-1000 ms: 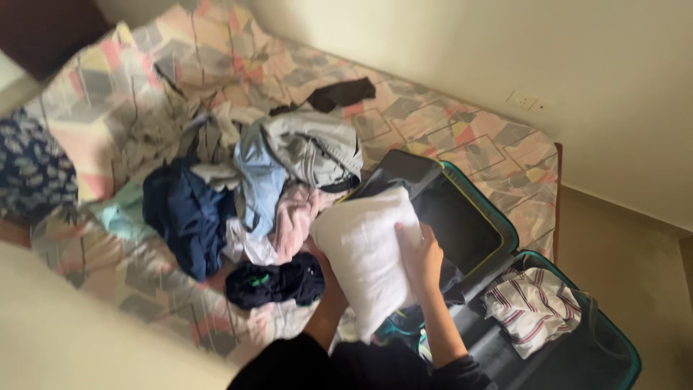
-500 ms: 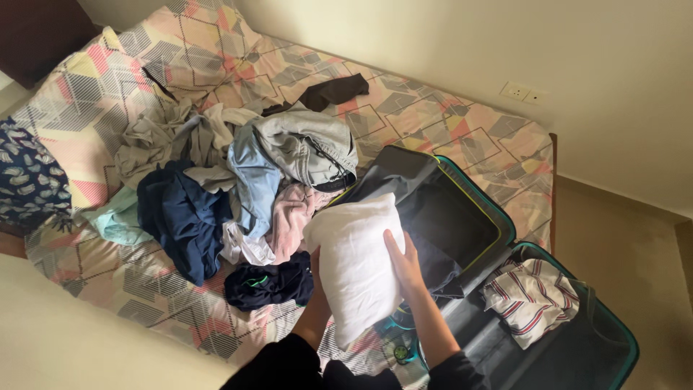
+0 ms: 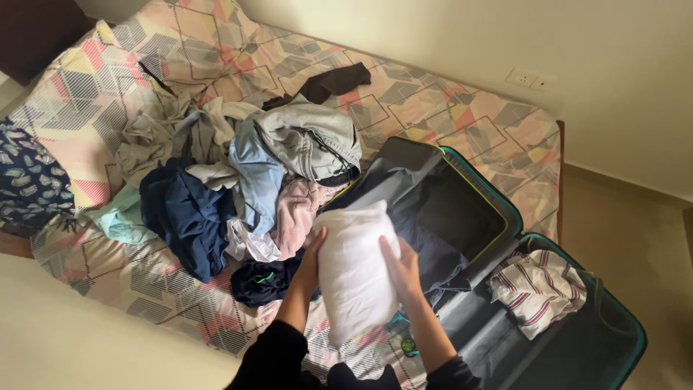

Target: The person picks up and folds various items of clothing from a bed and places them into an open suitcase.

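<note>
Both my hands hold a folded white garment [image 3: 355,273] over the near edge of the bed. My left hand [image 3: 312,261] grips its left side and my right hand [image 3: 403,269] presses on its right side. Just right of it lies an open dark suitcase with a teal rim [image 3: 505,198], with dark clothing inside one half. A striped red, white and blue garment [image 3: 538,289] lies in the suitcase's other half, at the lower right.
A heap of clothes [image 3: 238,170] in grey, light blue, navy and pink covers the middle of the bed [image 3: 462,119], which has a patterned sheet. A black garment [image 3: 336,81] lies near the far side. A dark patterned pillow [image 3: 29,180] is at the left.
The white garment has been folded narrower and turned more upright. My right hand has moved from its top onto its right side, and my left hand has come into view on its left.
</note>
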